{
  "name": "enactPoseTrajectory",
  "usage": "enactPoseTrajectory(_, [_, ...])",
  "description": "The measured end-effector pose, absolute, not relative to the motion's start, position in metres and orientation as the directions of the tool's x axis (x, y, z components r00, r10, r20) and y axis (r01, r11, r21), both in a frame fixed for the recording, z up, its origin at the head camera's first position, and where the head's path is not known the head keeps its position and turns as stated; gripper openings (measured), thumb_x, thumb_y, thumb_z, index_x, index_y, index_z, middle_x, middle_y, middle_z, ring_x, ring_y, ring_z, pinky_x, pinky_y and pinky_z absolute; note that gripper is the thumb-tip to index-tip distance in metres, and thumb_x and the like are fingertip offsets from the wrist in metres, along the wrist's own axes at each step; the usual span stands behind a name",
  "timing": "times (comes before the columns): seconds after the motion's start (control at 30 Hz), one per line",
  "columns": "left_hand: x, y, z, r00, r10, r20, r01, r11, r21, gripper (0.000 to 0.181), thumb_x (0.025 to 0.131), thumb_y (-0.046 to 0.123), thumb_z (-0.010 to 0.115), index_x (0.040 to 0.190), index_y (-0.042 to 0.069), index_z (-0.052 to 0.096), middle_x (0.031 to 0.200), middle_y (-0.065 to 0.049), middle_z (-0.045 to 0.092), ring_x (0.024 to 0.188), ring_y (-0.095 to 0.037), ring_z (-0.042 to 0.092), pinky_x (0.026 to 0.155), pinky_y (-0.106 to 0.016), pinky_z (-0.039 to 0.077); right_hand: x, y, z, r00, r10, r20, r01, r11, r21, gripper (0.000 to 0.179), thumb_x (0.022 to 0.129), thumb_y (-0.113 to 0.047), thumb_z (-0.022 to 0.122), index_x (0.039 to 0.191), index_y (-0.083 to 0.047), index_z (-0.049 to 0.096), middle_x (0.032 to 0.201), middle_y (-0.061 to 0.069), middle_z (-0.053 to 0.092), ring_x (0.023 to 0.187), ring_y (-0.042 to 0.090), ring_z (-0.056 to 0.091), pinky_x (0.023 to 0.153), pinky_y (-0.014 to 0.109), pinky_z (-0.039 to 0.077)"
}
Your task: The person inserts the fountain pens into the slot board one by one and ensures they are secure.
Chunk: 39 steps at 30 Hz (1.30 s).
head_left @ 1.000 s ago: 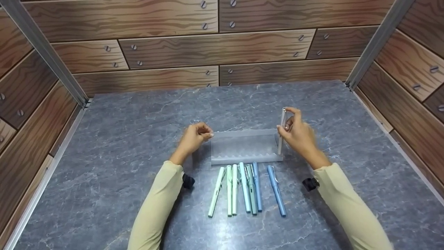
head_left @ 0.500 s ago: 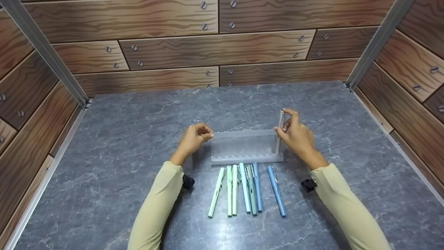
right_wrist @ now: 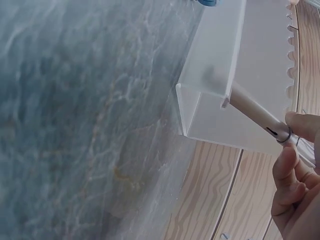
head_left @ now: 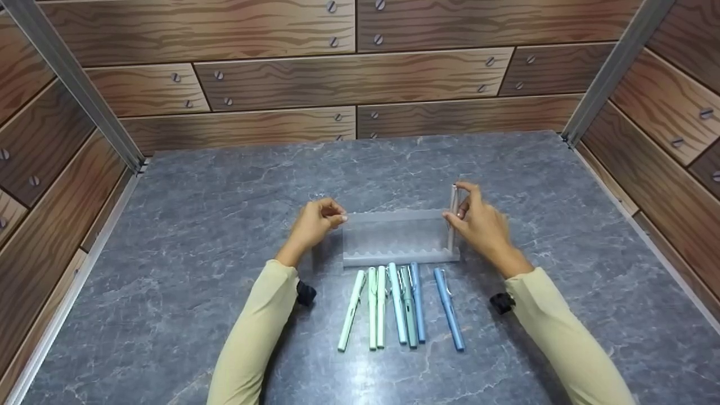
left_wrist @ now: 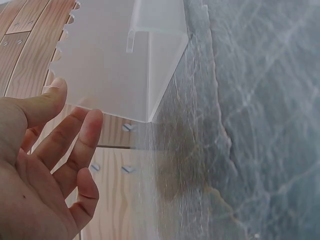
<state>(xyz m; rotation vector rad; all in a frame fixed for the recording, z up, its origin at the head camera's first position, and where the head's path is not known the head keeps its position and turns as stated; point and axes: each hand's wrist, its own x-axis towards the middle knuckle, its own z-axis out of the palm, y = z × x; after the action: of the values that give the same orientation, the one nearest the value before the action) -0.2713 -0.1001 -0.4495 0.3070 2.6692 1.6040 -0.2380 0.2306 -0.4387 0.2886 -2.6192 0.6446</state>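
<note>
Left hand [head_left: 316, 225], pinching the ten-o'clock corner of a translucent plastic rack [head_left: 396, 233] with scalloped edges, on a grey marbled worktop [head_left: 225, 197]. Six slim green-to-blue pens [head_left: 396, 304] at the rack's six o'clock. Slim blue pen [head_left: 448, 309] at five. Slim silvery-white pen [right_wrist: 257, 111], near upright at the three-o'clock end, pinched by the right hand [head_left: 485, 225].

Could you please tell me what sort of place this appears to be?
Probably a partly enclosed work booth, perhaps set up for recording: wood-patterned panels stand along three sides of a marbled tabletop, with metal posts at its two far corners.
</note>
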Motion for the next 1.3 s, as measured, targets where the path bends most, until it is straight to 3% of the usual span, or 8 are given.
enactPoseTrajectory(0.17, [-0.272,-0.100,-0.450,-0.981,0.170,0.092,0.160,0.448,0.880,0.007,0.085,0.008,0.072,0.088,0.003,0.068,0.088,-0.011,0.072,0.070,-0.009,0.061,0.064,-0.022,0.050,-0.237,0.231,-0.440,-0.903,-0.110,0.414,-0.287,0.873,-0.394,0.064,0.084,-0.029,0.075,0.135,-0.011,0.041,0.079,0.007,0.063,0.054,0.017,0.050,0.048,0.030,0.035])
enactPoseTrajectory(0.43, [-0.271,-0.100,-0.450,-0.979,0.186,0.078,0.153,0.436,0.887,0.007,0.086,0.007,0.071,0.090,0.003,0.067,0.091,-0.012,0.073,0.082,-0.024,0.069,0.070,-0.026,0.054,-0.237,0.230,-0.441,-0.903,-0.127,0.410,-0.296,0.876,-0.380,0.066,0.083,-0.029,0.076,0.136,-0.010,0.041,0.075,0.008,0.063,0.052,0.018,0.051,0.047,0.030,0.037])
enactPoseTrajectory(0.67, [-0.271,-0.100,-0.451,-0.979,0.188,0.077,0.153,0.439,0.886,0.008,0.085,0.008,0.071,0.090,0.003,0.067,0.090,-0.011,0.072,0.074,-0.011,0.064,0.069,-0.026,0.053,-0.236,0.230,-0.441,-0.908,-0.128,0.398,-0.292,0.876,-0.383,0.068,0.083,-0.032,0.076,0.136,-0.011,0.040,0.075,0.008,0.064,0.053,0.019,0.053,0.048,0.031,0.038])
enactPoseTrajectory(0.9, [-0.272,-0.100,-0.450,-0.978,0.192,0.076,0.154,0.436,0.887,0.008,0.086,0.008,0.071,0.090,0.003,0.068,0.090,-0.011,0.072,0.073,-0.010,0.064,0.068,-0.025,0.053,-0.234,0.233,-0.440,-0.906,-0.121,0.406,-0.293,0.872,-0.393,0.069,0.082,-0.033,0.076,0.137,-0.011,0.040,0.076,0.007,0.063,0.053,0.017,0.050,0.048,0.030,0.036])
enactPoseTrajectory(1.13, [-0.272,-0.102,-0.450,-0.977,0.201,0.074,0.154,0.420,0.894,0.008,0.086,0.007,0.071,0.090,0.002,0.067,0.088,-0.012,0.072,0.069,-0.016,0.065,0.074,-0.043,0.056,-0.228,0.234,-0.440,-0.882,-0.129,0.453,-0.333,0.851,-0.406,0.069,0.083,-0.029,0.076,0.137,-0.009,0.038,0.075,0.007,0.060,0.051,0.012,0.039,0.047,0.028,0.031])
enactPoseTrajectory(1.3, [-0.273,-0.101,-0.450,-0.976,0.206,0.067,0.149,0.411,0.899,0.008,0.086,0.007,0.071,0.090,0.002,0.067,0.091,-0.012,0.072,0.071,-0.021,0.067,0.074,-0.044,0.056,-0.221,0.236,-0.442,-0.876,-0.142,0.460,-0.352,0.841,-0.411,0.071,0.082,-0.028,0.077,0.137,-0.007,0.037,0.075,0.005,0.060,0.049,0.008,0.037,0.046,0.025,0.030])
